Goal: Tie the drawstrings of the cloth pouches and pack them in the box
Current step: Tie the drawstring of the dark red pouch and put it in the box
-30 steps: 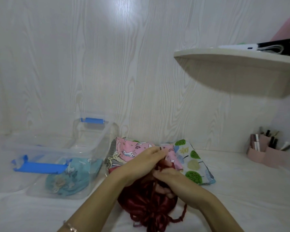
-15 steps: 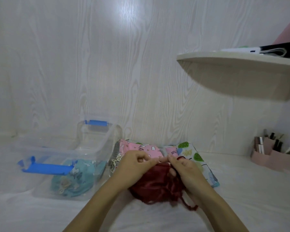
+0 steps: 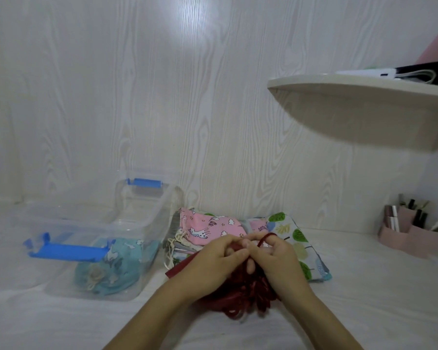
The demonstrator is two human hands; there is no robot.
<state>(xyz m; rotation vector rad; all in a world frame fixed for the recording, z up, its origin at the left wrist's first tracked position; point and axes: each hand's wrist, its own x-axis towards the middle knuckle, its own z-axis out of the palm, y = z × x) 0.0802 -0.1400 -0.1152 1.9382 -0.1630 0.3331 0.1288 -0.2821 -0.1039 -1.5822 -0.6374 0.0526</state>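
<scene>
Fingers of the left hand [image 3: 219, 258] and right hand [image 3: 276, 257] pinch a ropy dark-red drawstring [image 3: 263, 237] above its crumpled red pouch [image 3: 238, 296], which lies on the table beside the clear plastic box [image 3: 147, 223]. Both hands have drawn closer together since half a second ago.

Bare left hand [image 3: 214, 263], right hand [image 3: 276, 258]

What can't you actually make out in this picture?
All in the head view:
- Whether the dark red drawstring is knotted yet: the left hand and right hand gripping it cover that spot.
- How many cloth pouches the stack holds: the pink unicorn-print cloth pouch covers them.
- Things on the white wall shelf: cut by the right edge.
- Items in the pink desk organiser: too small.
</scene>
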